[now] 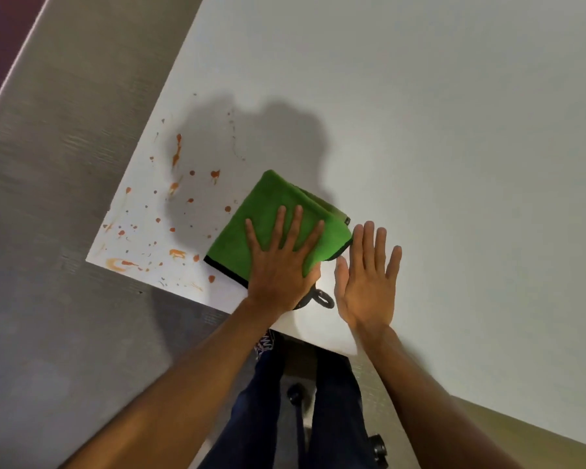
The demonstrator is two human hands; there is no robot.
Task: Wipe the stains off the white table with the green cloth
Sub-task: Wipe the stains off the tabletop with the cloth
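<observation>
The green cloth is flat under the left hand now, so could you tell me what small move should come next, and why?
Probably slide the green cloth leftward with the left hand pressing flat: the orange stains lie just beside its left edge, unwiped, near the white table corner.

Plush green cloth (278, 211), smooth matt table (454, 130)

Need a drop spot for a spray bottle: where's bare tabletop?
Free: the wide white table beyond and right of the right hand. Crowded: the corner left of the green cloth, covered in orange stains; the left hand lies flat on the cloth.
</observation>
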